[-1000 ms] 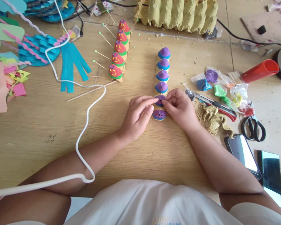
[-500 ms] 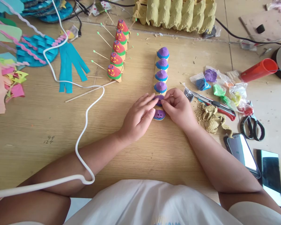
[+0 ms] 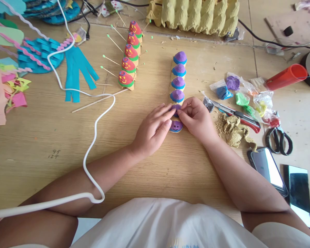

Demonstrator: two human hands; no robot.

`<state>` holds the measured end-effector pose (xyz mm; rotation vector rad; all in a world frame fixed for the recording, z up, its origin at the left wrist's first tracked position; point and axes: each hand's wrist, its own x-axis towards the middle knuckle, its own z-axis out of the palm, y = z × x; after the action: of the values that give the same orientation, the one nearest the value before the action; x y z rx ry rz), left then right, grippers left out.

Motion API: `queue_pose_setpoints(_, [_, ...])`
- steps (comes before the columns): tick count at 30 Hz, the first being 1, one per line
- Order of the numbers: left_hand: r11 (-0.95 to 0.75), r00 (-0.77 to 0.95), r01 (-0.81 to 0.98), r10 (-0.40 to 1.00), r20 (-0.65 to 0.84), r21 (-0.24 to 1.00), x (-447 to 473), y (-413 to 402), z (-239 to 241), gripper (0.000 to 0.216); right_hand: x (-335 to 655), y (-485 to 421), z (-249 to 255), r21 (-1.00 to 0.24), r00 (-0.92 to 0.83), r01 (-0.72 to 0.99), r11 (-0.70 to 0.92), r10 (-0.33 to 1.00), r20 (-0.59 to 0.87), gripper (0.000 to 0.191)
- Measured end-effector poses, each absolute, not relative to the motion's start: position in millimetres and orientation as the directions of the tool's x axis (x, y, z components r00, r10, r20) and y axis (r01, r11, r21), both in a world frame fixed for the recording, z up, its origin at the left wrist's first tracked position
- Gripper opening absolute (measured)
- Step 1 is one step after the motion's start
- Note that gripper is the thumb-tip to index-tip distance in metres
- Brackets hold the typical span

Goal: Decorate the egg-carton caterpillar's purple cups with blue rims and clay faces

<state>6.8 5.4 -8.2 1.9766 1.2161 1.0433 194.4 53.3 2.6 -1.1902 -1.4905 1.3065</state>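
A strip of egg-carton cups [image 3: 178, 83] stands in front of me, its cups capped with purple clay over blue rims. The nearest cup [image 3: 176, 126] bears a small dark smiling face. My left hand [image 3: 155, 129] rests with fingers stretched out, its tips against the left side of the second-nearest cup. At that cup's right side, my right hand [image 3: 197, 119] has thumb and index finger pinched together; whatever is between them is too small to make out. Further left stands a similar strip [image 3: 130, 55] with red caps, smiling faces and green-tipped sticks.
A white cable [image 3: 95, 129] crosses my left forearm. On the right lie bagged clay [image 3: 232, 82], a utility knife [image 3: 237, 115], carton scraps [image 3: 234, 131], scissors [image 3: 278, 139] and a phone [image 3: 268, 168]. An egg carton [image 3: 198, 15] sits at the back, and a red cup [image 3: 286, 76] lies tilted far right.
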Motion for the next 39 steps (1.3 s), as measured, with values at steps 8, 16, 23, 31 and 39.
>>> queue_pose_setpoints(8, [-0.413, 0.276, 0.449, 0.908, 0.316, 0.793, 7.1, 5.5, -8.1, 0.047, 193.9, 53.1, 3.0, -0.994, -0.241, 0.106, 0.016, 0.970, -0.010, 0.029])
queue_pose_setpoints(16, [-0.418, 0.271, 0.438, 0.906, 0.326, 0.796, 7.9, 5.7, -8.0, 0.046, 195.7, 54.2, 4.0, -0.997, -0.240, 0.077, -0.023, 0.970, -0.041, 0.036])
queue_pose_setpoints(23, [-0.378, 0.239, 0.397, 0.922, 0.303, 0.837, 7.9, 5.7, -7.7, 0.045, 200.7, 56.4, 9.1, -0.997, -0.214, 0.077, -0.028, 0.976, -0.044, 0.044])
queue_pose_setpoints(31, [-0.391, 0.240, 0.378, 0.917, 0.320, 0.839, 8.5, 7.0, -7.5, 0.045, 195.2, 54.8, 5.6, -0.983, -0.204, 0.181, 0.045, 0.979, 0.007, 0.036])
queue_pose_setpoints(39, [-0.381, 0.234, 0.375, 0.921, 0.312, 0.845, 8.8, 6.1, -6.6, 0.044, 193.0, 54.9, 6.5, -0.981, -0.197, 0.193, 0.036, 0.980, -0.002, 0.032])
